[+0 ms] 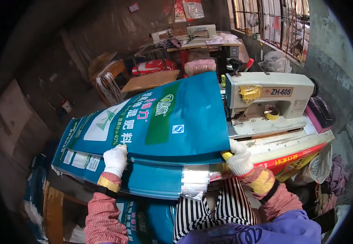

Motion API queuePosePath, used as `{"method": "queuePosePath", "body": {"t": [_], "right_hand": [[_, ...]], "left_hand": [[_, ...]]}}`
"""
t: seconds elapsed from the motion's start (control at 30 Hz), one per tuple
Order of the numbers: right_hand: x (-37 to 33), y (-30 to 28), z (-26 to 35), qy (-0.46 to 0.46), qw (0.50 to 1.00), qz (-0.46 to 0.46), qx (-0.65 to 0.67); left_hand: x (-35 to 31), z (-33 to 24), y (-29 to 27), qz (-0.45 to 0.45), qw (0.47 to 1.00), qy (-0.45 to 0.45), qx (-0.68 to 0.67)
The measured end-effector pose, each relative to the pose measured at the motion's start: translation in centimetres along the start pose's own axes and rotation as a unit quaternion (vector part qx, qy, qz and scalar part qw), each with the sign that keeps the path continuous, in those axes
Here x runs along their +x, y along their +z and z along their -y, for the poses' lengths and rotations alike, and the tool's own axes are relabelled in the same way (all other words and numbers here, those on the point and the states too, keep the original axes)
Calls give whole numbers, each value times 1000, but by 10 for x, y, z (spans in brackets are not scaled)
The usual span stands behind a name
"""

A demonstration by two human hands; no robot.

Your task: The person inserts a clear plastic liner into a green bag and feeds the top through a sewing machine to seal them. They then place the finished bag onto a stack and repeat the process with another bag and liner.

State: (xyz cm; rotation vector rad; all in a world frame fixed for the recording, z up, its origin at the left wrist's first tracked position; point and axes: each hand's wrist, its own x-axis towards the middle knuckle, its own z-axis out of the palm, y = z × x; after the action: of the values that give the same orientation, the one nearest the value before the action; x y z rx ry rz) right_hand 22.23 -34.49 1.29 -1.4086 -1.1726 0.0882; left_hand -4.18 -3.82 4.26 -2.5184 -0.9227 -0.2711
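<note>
A large blue-green printed woven sack (pixel 201 110) lies flat before me, its right end beside the sewing machine (pixel 266 93). In a white glove, my left hand (pixel 115 160) is closed on the sack's near edge. My right hand (pixel 240 158), also gloved, with yellow at the fingertips, pinches the near right corner close to the machine bed. Beneath the raised near edge lies a stack of similar blue sacks (pixel 154 179), with a clear plastic edge (pixel 194 181) showing at its right end. The sack's underside is mostly hidden.
A yellow tape roll (pixel 271 112) sits on the machine bed. To its right stands a purple and black box (pixel 320 114). More sewing machines (pixel 201 31) are on a table at the back. A wooden stool (pixel 54 207) stands at lower left; a barred window (pixel 272 24) is upper right.
</note>
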Motion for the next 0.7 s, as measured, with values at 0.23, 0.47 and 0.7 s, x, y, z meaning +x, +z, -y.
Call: {"method": "queuePosePath", "body": {"t": [0.23, 0.47, 0.7], "right_hand": [[-45, 90, 56, -222, 914, 322, 108], [2, 51, 40, -76, 946, 305, -75], [34, 113, -152, -5, 967, 239, 83]], "left_hand": [[-80, 106, 45, -73, 897, -223, -376], [-201, 44, -2, -33, 757, -397, -518], [-258, -111, 11, 57, 413, -452, -789]]}}
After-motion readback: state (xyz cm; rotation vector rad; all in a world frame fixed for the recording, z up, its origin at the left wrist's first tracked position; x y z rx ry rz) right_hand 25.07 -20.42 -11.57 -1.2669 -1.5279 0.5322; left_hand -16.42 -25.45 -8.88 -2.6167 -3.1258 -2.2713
